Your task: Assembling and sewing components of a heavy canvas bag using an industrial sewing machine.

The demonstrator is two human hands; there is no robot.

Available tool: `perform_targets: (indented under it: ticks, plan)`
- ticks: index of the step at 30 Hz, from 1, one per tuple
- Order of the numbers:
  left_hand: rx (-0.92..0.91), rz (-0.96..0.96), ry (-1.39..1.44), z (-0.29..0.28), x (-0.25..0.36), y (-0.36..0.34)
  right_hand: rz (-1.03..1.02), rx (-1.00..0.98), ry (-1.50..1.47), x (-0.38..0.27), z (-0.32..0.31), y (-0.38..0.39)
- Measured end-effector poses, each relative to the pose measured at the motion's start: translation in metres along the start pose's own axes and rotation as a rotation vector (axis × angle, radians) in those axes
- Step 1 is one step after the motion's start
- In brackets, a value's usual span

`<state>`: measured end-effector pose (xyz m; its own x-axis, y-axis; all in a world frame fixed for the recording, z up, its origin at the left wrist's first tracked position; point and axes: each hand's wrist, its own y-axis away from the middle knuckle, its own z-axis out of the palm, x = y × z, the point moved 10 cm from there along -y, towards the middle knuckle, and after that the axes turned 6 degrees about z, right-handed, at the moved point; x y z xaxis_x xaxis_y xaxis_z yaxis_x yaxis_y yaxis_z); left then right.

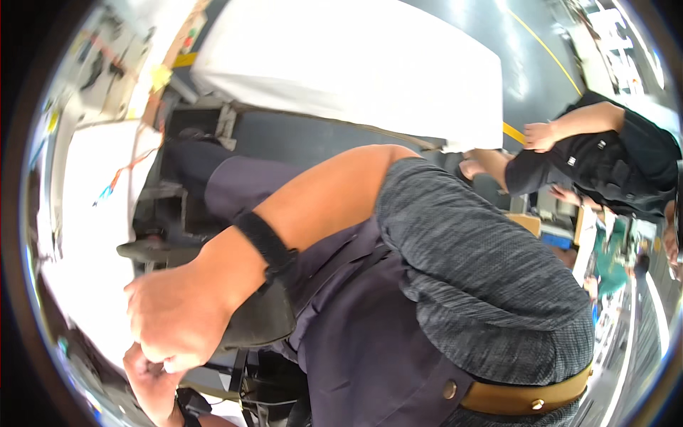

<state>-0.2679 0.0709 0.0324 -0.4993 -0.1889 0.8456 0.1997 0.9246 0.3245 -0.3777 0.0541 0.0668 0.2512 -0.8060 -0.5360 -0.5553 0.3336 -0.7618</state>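
Observation:
At the left, above the edge of a white work surface [92, 285], my two hands meet. My right hand [181, 313], with a black band [263, 242] on its wrist, is closed with its knuckles up. Just below it, partly covered, my left hand [151, 370] has its fingers curled in against the right one. Whatever lies between the fingers is hidden. A thin bundle of orange-red wires with blue and white ends [117, 183] rests on the white surface beyond my hands.
A large white-covered table [348, 60] stands across the top. A person in black [605, 156] is at the right, with more people behind. Dark chair parts [263, 320] are beneath my right forearm. Tools and parts crowd the bench [107, 78] at upper left.

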Motion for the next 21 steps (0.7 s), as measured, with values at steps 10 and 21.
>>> perform_targets:
  ticks: [10,21]
  plan:
    - [0.422,0.652,-0.712,0.068,0.03,0.093,-0.162,-0.004,0.157,-0.048,-0.022,0.083]
    - [0.699,0.932,-0.877,0.107,-0.01,0.125,-0.176,-0.128,0.358,-0.051,0.006,0.121]
